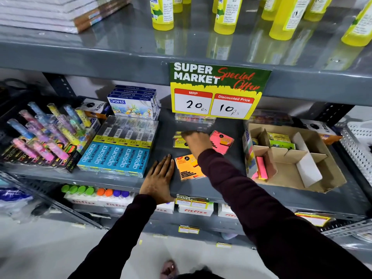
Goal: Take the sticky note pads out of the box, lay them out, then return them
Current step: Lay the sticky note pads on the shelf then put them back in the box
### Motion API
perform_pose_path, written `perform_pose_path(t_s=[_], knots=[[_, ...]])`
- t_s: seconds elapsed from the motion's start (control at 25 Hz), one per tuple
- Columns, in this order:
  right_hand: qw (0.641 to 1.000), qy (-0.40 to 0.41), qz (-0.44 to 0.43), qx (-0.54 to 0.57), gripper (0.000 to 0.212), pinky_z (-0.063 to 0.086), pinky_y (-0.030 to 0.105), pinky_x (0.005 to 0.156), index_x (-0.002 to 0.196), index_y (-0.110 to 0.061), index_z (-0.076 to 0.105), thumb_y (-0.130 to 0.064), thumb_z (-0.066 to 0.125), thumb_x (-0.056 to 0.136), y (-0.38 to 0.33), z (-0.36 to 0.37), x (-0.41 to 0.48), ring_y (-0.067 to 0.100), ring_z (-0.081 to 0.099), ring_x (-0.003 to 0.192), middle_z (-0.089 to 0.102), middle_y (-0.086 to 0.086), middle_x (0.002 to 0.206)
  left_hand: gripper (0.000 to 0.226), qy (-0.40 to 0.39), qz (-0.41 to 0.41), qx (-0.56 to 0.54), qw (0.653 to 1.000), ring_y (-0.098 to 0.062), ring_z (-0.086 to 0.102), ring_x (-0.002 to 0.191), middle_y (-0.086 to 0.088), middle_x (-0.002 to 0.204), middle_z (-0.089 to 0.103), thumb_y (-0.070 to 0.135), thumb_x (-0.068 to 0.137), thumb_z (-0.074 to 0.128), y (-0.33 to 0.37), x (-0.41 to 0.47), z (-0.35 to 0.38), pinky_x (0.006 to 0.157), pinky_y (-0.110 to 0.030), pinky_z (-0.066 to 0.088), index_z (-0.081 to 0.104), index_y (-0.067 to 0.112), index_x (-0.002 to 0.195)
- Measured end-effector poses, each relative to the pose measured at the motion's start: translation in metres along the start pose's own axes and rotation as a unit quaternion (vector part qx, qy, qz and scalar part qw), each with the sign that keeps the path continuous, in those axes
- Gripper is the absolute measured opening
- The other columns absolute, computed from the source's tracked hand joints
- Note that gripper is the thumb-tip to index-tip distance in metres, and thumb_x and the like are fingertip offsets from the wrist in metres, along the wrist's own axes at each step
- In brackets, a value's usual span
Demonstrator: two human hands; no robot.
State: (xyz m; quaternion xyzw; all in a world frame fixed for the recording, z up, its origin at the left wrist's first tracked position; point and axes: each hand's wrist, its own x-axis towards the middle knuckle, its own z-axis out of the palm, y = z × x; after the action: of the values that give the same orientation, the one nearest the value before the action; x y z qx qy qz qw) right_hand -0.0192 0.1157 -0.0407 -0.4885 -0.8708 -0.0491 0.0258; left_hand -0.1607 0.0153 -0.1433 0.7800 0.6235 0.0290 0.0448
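Note:
Three sticky note pads lie on the grey shelf (221, 178): a yellow pad (179, 142) at the back, a pink pad (222, 142) to its right, an orange pad (186, 168) in front. My right hand (198, 142) reaches over the yellow pad with fingers bent down on it; whether it grips the pad is not clear. My left hand (161, 178) rests flat and open on the shelf, just left of the orange pad. The cardboard box (322, 158) with dividers stands to the right, holding a pink and yellow pad (261, 168) upright and green and yellow pads (279, 140) at the back.
Blue pencil boxes (114, 160) lie left of my left hand, with neon pen packs (40, 137) further left. A price sign (217, 93) hangs from the shelf above. Yellow bottles (227, 15) stand on the upper shelf. A white basket (358, 146) sits at the far right.

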Motion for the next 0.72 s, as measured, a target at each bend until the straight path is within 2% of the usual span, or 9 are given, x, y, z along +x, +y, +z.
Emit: perform_pose_path(t_s=[0.12,0.24,0.36,0.4,0.48,0.56,0.72], knots=[[0.998,-0.068,-0.013,-0.002,0.036,0.055,0.043,0.082,0.117,-0.004,0.058,0.009,0.047,0.086,-0.007,0.024,-0.001,0.035,0.063,0.110,0.063,0.016,0.120,0.120,0.010,0.001,-0.006,1.000,-0.029,0.016,0.139,-0.017,0.153,0.015,0.069,0.048,0.044,0.000,-0.001,0.000,0.114,-0.043,0.008,0.014,0.003,0.143],[0.997,-0.052,-0.005,0.049,0.036,0.054,0.041,0.083,0.114,-0.006,0.061,0.009,0.049,0.083,0.001,0.032,-0.001,0.034,0.063,0.110,0.063,0.014,0.122,0.120,0.014,0.006,-0.009,1.000,-0.030,0.017,0.139,-0.018,0.152,0.016,0.068,0.047,0.045,-0.001,-0.002,-0.001,0.113,-0.046,0.012,0.015,0.002,0.143],[0.985,-0.041,-0.004,0.169,0.033,0.050,0.039,0.096,0.124,-0.011,0.060,-0.012,0.052,0.092,0.019,0.024,-0.006,0.031,0.057,0.118,0.059,0.010,0.132,0.122,0.015,0.006,-0.009,1.000,-0.031,0.021,0.138,-0.020,0.151,0.020,0.068,0.044,0.045,-0.001,-0.001,0.000,0.113,-0.048,0.017,0.017,0.001,0.142],[0.980,-0.075,-0.022,0.182,0.041,0.046,0.038,0.102,0.130,-0.012,0.055,-0.024,0.057,0.091,0.024,0.020,-0.011,0.029,0.053,0.124,0.055,0.009,0.137,0.122,0.016,0.006,-0.008,1.000,-0.031,0.023,0.137,-0.020,0.151,0.021,0.068,0.044,0.046,-0.001,-0.001,0.000,0.112,-0.048,0.018,0.018,0.001,0.142],[0.970,-0.187,-0.052,0.145,0.077,0.034,0.035,0.112,0.142,-0.012,0.040,-0.043,0.070,0.079,0.031,0.015,-0.022,0.027,0.041,0.136,0.041,0.009,0.150,0.122,0.013,0.008,-0.006,1.000,-0.032,0.025,0.136,-0.021,0.150,0.023,0.067,0.043,0.046,-0.001,-0.001,0.000,0.112,-0.049,0.019,0.020,0.000,0.141],[0.961,-0.257,-0.064,0.084,0.099,0.026,0.033,0.117,0.147,-0.010,0.027,-0.044,0.078,0.070,0.038,0.016,-0.029,0.024,0.030,0.142,0.028,0.009,0.157,0.122,0.009,0.011,-0.006,1.000,-0.032,0.024,0.136,-0.022,0.150,0.022,0.068,0.044,0.047,-0.001,-0.001,0.000,0.111,-0.050,0.020,0.019,-0.001,0.141],[0.957,-0.269,-0.056,0.095,0.100,0.028,0.031,0.115,0.148,-0.009,0.025,-0.033,0.081,0.069,0.046,0.020,-0.033,0.025,0.031,0.142,0.028,0.010,0.157,0.121,0.003,0.013,-0.008,1.000,-0.034,0.025,0.136,-0.024,0.149,0.024,0.067,0.046,0.051,-0.002,-0.001,0.001,0.110,-0.053,0.023,0.021,-0.002,0.140]])
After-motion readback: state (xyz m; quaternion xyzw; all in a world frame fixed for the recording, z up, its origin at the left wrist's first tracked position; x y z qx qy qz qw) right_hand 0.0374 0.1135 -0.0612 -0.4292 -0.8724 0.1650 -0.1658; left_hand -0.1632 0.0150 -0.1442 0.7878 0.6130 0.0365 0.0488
